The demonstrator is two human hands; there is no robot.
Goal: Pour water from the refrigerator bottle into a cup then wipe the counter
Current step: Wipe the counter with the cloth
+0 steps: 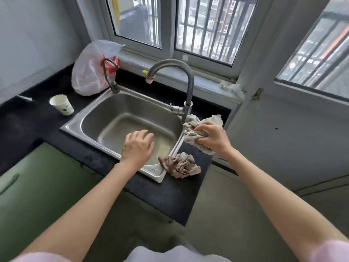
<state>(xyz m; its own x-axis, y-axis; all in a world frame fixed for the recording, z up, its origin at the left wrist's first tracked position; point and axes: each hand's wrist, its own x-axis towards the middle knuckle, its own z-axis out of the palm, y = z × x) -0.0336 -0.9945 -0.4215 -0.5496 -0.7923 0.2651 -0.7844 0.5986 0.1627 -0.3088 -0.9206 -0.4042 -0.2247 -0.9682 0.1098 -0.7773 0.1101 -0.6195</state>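
There is just one camera, and it sits on the person's head. It looks forward and down from above, close enough that both bare arms reach out from the bottom edge of the picture. The sink (130, 118) fills the middle, set in the dark counter (166, 195), whose front right corner points toward the camera. Past the counter's far edge, the view reaches the window (204, 29). The wide lens bends straight lines near the sides.

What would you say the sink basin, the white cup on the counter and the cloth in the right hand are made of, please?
The rectangular grey sink basin looks like brushed stainless steel, with a dull metallic sheen. The small white cup seems to be paper: matt, thin rim, printed mark. The crumpled beige cloth gripped by the right hand appears to be woven fabric, soft and creased.
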